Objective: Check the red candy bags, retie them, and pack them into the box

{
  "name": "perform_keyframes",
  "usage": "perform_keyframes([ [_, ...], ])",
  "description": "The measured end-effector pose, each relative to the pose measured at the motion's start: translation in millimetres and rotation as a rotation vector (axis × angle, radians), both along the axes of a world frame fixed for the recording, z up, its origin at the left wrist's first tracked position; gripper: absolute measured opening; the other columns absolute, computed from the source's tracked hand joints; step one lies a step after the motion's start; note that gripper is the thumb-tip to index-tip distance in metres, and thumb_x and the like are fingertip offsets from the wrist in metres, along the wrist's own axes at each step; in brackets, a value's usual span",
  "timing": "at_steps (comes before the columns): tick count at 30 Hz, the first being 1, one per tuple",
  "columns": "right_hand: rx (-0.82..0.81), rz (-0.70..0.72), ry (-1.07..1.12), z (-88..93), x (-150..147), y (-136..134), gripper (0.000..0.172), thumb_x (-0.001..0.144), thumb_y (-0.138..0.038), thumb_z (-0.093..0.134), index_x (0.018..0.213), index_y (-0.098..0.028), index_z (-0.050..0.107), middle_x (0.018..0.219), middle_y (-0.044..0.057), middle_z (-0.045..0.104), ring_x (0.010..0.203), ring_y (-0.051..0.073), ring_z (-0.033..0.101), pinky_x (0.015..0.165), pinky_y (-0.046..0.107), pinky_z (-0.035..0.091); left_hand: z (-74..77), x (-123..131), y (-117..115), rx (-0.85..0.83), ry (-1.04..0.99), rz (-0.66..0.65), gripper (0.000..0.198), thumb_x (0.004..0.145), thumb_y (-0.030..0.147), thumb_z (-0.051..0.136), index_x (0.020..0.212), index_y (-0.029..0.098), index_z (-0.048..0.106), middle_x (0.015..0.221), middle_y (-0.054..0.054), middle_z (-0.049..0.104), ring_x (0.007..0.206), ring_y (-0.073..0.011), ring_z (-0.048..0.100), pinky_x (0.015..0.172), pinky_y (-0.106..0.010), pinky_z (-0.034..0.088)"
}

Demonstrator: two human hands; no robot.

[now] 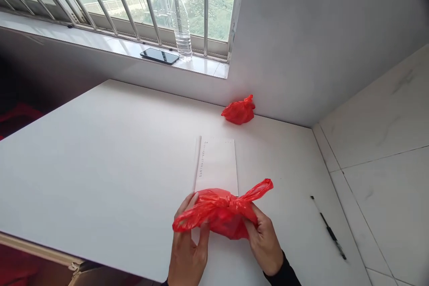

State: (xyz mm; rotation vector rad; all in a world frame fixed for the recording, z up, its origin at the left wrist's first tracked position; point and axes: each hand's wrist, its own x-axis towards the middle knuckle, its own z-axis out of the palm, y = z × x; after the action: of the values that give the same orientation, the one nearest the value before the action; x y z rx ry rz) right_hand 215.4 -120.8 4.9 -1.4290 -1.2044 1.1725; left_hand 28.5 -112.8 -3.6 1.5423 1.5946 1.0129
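Observation:
A red plastic bag (224,219), knotted at the top with two loose handle ends sticking out left and right, is held between my hands near the table's front. My left hand (189,246) grips its left side, with some fingers hidden behind the left handle end. On the right side, my right hand (263,234) pinches the bag with the thumb in front. What is inside the bag cannot be made out. Just beyond it lies a white notebook (219,161) with small writing along its left side, its near edge covered by the bag.
Another tied red bag (238,111) sits at the table's back edge by the wall. A black pen (330,230) lies at the right. On the windowsill are a phone (160,56) and a water bottle (182,31). A cardboard box (97,275) stands below the front edge.

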Motion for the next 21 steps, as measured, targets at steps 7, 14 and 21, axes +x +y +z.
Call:
perform_keyframes([
  [7, -0.043, -0.062, 0.206, 21.5, 1, -2, 0.036, 0.099, -0.046, 0.048, 0.117, -0.024, 0.070, 0.110, 0.008, 0.072, 0.099, 0.026, 0.066, 0.080, 0.035, 0.054, 28.1, 10, 0, -0.507, -0.878, 0.094, 0.051, 0.090, 0.055, 0.056, 0.134, 0.029, 0.053, 0.138, -0.009, 0.057, 0.126, -0.0335, 0.052, 0.099, -0.047, 0.046],
  [14, -0.164, -0.111, 0.108, 12.4, -10, -36, 0.049, 0.077, -0.056, 0.075, 0.119, -0.032, 0.070, 0.128, 0.008, 0.066, 0.118, 0.034, 0.060, 0.096, 0.043, 0.050, 27.6, 11, 20, -0.646, -1.209, 0.279, 0.046, 0.075, 0.040, 0.078, 0.117, 0.022, 0.068, 0.107, -0.007, 0.073, 0.105, -0.0321, 0.067, 0.089, -0.040, 0.054],
  [21, -0.124, 0.030, 0.306, 27.9, 1, 14, 0.036, 0.100, -0.050, 0.046, 0.120, -0.027, 0.066, 0.115, 0.007, 0.068, 0.104, 0.023, 0.062, 0.097, 0.039, 0.047, 30.9, 9, 16, -0.685, -1.039, 0.121, 0.035, 0.062, 0.033, 0.086, 0.091, 0.021, 0.072, 0.080, -0.005, 0.075, 0.075, -0.0301, 0.072, 0.068, -0.040, 0.057],
])
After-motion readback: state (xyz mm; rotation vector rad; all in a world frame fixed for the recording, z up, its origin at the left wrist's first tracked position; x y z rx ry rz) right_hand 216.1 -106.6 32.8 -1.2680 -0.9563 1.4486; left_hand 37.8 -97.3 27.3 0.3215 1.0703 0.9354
